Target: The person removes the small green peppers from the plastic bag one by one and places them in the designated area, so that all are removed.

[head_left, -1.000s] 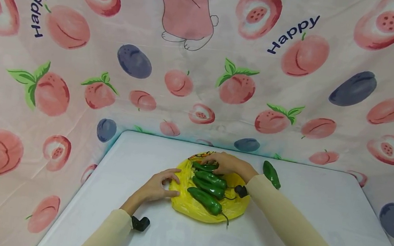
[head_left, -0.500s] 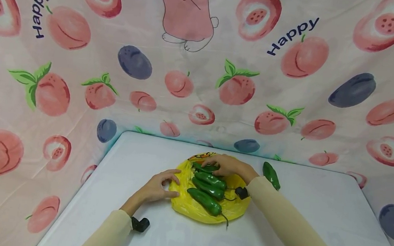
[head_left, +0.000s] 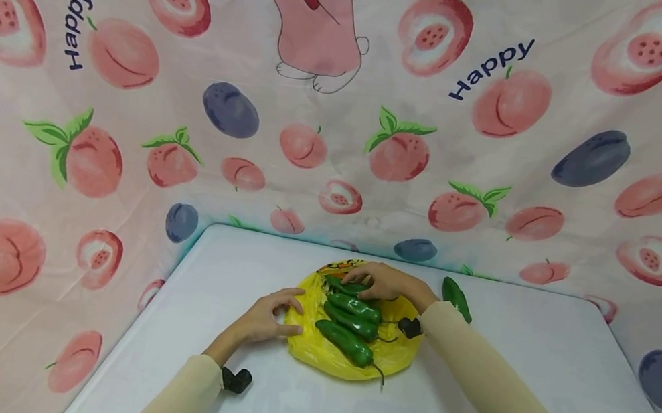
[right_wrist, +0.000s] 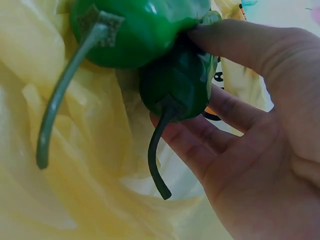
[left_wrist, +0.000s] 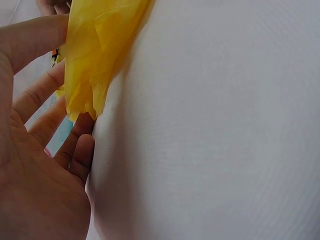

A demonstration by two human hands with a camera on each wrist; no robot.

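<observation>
A yellow plastic bag [head_left: 315, 356] lies spread on the white table, with several long green peppers [head_left: 347, 343] in a row on top. My right hand [head_left: 385, 282] holds the farthest one, a green pepper [right_wrist: 172, 92] whose dark stem hangs down in the right wrist view. The thumb lies on one side of it and the fingers on the other. Beside it is another green pepper [right_wrist: 142, 30] with a curved stem. At the bag's left edge, my left hand [head_left: 261, 317] has thumb and fingers spread apart, fingertips against the plastic [left_wrist: 95, 60].
One more green pepper [head_left: 457, 299] lies alone on the white table [head_left: 532, 362], beyond the right forearm. Behind the table hangs a pink curtain [head_left: 341, 113] printed with fruit. A small black device [head_left: 236, 380] sits on the left wrist, another black device [head_left: 410, 327] on the right.
The head view has tilted slightly, so the scene sits a little lower. Both hands keep nearly the same places; the right fingers shift slightly on the farthest pepper.
</observation>
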